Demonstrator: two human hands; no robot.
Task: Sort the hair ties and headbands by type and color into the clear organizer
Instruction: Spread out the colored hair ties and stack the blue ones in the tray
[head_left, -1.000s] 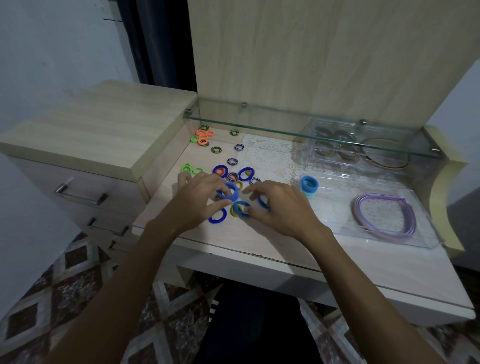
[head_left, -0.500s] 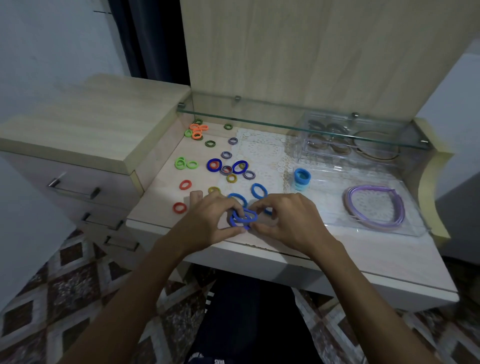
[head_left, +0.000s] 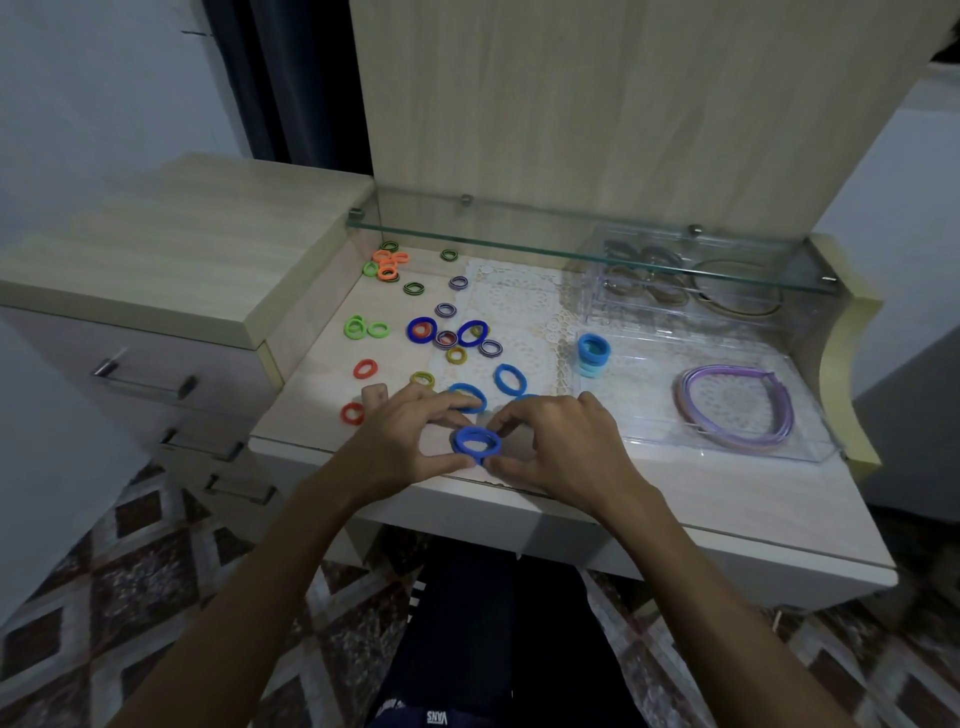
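The desk carries a clear organizer at right; left of it lie a doily and scattered hair ties.

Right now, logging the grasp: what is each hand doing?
Left hand: pinches the blue hair ties.
Right hand: pinches the same ties.

Head view, looking down (steeply) over desk, close
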